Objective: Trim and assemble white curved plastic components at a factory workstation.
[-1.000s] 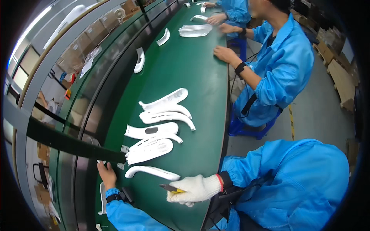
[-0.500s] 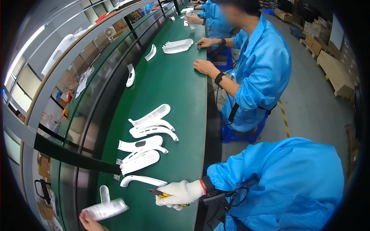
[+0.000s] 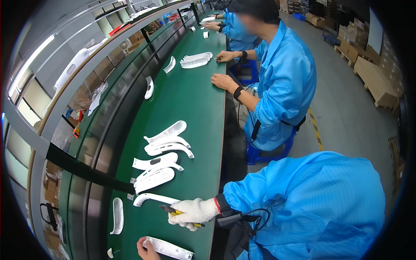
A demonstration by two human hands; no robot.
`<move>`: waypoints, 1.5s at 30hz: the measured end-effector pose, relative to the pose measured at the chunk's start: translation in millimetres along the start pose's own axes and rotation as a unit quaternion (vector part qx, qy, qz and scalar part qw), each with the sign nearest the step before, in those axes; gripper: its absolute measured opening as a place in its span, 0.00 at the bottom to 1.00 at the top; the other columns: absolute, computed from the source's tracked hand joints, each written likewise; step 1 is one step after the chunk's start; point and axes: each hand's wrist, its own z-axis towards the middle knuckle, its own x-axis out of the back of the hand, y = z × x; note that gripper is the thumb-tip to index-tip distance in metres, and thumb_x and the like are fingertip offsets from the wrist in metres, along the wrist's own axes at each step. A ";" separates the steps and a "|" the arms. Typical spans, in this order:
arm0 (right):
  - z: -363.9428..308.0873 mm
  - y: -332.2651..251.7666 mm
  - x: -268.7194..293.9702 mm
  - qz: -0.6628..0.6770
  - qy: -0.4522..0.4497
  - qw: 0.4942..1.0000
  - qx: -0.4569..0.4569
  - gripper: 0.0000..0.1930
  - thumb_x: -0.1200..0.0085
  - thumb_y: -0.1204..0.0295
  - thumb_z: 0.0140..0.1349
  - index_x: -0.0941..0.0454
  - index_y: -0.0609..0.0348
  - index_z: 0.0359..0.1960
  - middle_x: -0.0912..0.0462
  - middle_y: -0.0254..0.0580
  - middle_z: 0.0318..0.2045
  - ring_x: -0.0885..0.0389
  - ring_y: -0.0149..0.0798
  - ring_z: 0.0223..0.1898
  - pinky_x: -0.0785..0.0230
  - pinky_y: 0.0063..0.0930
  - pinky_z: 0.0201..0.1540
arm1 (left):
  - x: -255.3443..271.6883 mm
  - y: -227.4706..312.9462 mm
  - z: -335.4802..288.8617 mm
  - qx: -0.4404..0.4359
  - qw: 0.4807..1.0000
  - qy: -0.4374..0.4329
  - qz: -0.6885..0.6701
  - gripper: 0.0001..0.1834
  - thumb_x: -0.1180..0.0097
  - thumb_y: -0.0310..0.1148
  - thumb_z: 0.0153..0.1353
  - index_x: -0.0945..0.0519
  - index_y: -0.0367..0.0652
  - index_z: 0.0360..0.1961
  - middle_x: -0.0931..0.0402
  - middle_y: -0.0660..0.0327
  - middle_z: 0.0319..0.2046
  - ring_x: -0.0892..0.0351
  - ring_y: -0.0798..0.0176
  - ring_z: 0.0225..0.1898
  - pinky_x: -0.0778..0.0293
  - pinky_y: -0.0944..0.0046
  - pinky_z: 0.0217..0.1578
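At the bottom edge, my bare left hand (image 3: 146, 249) is closed on one end of a long white plastic shell (image 3: 171, 248), its hollow side showing. My right hand (image 3: 190, 214) wears a white knitted glove and grips pliers (image 3: 168, 209) with dark jaws and yellow-and-black handles; the jaws point left, and nothing shows between them. Just beyond the glove lies a curved white plastic piece (image 3: 149, 197), its right end hidden by the hand. A separate white shell (image 3: 118, 216) rests on the green belt (image 3: 197, 117) at the left.
Several white shells (image 3: 158, 162) lie grouped further up the belt. A dark bar (image 3: 89, 170) crosses its left edge. A small white piece (image 3: 110, 252) is at lower left. Beyond, a co-worker in blue (image 3: 286, 73) sits at the right edge near a row of white parts (image 3: 197, 60).
My left hand has moved right and downward with the white shell, away from the one lying at the left. My gloved right hand shifted slightly left, still gripping the pliers.
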 end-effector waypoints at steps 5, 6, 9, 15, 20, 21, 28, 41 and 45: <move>-2.8 1.6 1.5 0.005 -0.007 1.000 0.014 0.09 0.56 0.64 0.70 0.34 0.57 0.37 0.33 0.33 0.21 0.32 0.28 0.15 0.34 0.26 0.17 | -20.1 33.0 -44.4 -0.043 0.984 0.139 0.100 0.24 0.48 0.36 0.68 0.31 0.28 0.57 0.28 0.39 0.52 0.26 0.47 0.53 0.31 0.56 0.55; -4.4 1.4 -0.4 0.006 -0.008 1.000 0.013 0.10 0.56 0.64 0.70 0.34 0.58 0.38 0.32 0.33 0.21 0.32 0.28 0.15 0.34 0.25 0.17 | -22.8 29.1 -55.9 -0.062 0.979 0.171 0.093 0.24 0.48 0.36 0.68 0.32 0.28 0.58 0.27 0.39 0.51 0.25 0.48 0.52 0.30 0.55 0.55; -6.3 -0.4 0.0 -0.032 0.000 0.999 0.023 0.10 0.55 0.64 0.70 0.34 0.58 0.39 0.31 0.33 0.22 0.32 0.28 0.15 0.34 0.25 0.18 | -38.2 46.0 -93.0 0.022 0.983 0.164 0.076 0.25 0.46 0.35 0.67 0.33 0.29 0.60 0.25 0.41 0.47 0.23 0.49 0.47 0.27 0.55 0.50; 0.8 4.5 -3.5 -0.002 0.024 0.999 0.035 0.11 0.53 0.65 0.68 0.33 0.60 0.41 0.30 0.34 0.22 0.29 0.28 0.16 0.32 0.25 0.18 | -70.9 108.5 -93.0 0.093 0.962 0.069 0.248 0.40 0.41 0.43 0.62 0.42 0.35 0.68 0.26 0.42 0.50 0.22 0.46 0.47 0.28 0.51 0.49; 2.0 3.9 -7.7 0.008 0.039 0.999 0.037 0.12 0.49 0.65 0.66 0.34 0.59 0.41 0.29 0.34 0.23 0.28 0.27 0.15 0.32 0.25 0.17 | -86.1 67.8 -83.6 0.032 0.961 0.084 0.263 0.29 0.43 0.33 0.59 0.31 0.42 0.63 0.22 0.47 0.43 0.22 0.45 0.42 0.28 0.52 0.43; 0.5 0.8 -10.2 0.007 0.036 0.999 0.037 0.12 0.48 0.64 0.66 0.34 0.59 0.41 0.28 0.34 0.23 0.28 0.27 0.16 0.31 0.25 0.18 | -83.2 51.3 -85.5 -0.007 0.973 0.105 0.205 0.27 0.44 0.31 0.60 0.30 0.41 0.61 0.22 0.46 0.43 0.21 0.46 0.39 0.27 0.54 0.41; 1.8 6.9 -9.1 0.028 0.056 0.996 0.061 0.13 0.53 0.64 0.70 0.28 0.64 0.41 0.27 0.34 0.22 0.24 0.30 0.19 0.27 0.26 0.25 | -81.7 42.3 -144.3 0.070 0.943 0.115 -0.304 0.31 0.54 0.14 0.60 0.46 0.38 0.65 0.22 0.46 0.44 0.20 0.64 0.41 0.25 0.69 0.40; -3.0 -1.6 -9.8 0.017 0.013 0.997 0.069 0.18 0.63 0.63 0.75 0.28 0.67 0.43 0.25 0.39 0.28 0.20 0.39 0.31 0.24 0.34 0.41 | -139.9 29.1 -216.6 0.205 0.707 -0.065 -0.674 0.32 0.60 0.51 0.70 0.40 0.35 0.64 0.28 0.40 0.51 0.22 0.46 0.48 0.25 0.47 0.49; -13.9 -8.7 -17.5 -0.054 0.021 0.996 0.061 0.16 0.59 0.63 0.73 0.27 0.67 0.44 0.24 0.39 0.29 0.18 0.39 0.35 0.26 0.30 0.42 | -148.6 31.8 -192.7 0.136 0.695 -0.161 -0.687 0.43 0.70 0.65 0.68 0.45 0.35 0.67 0.29 0.39 0.55 0.22 0.44 0.50 0.27 0.47 0.53</move>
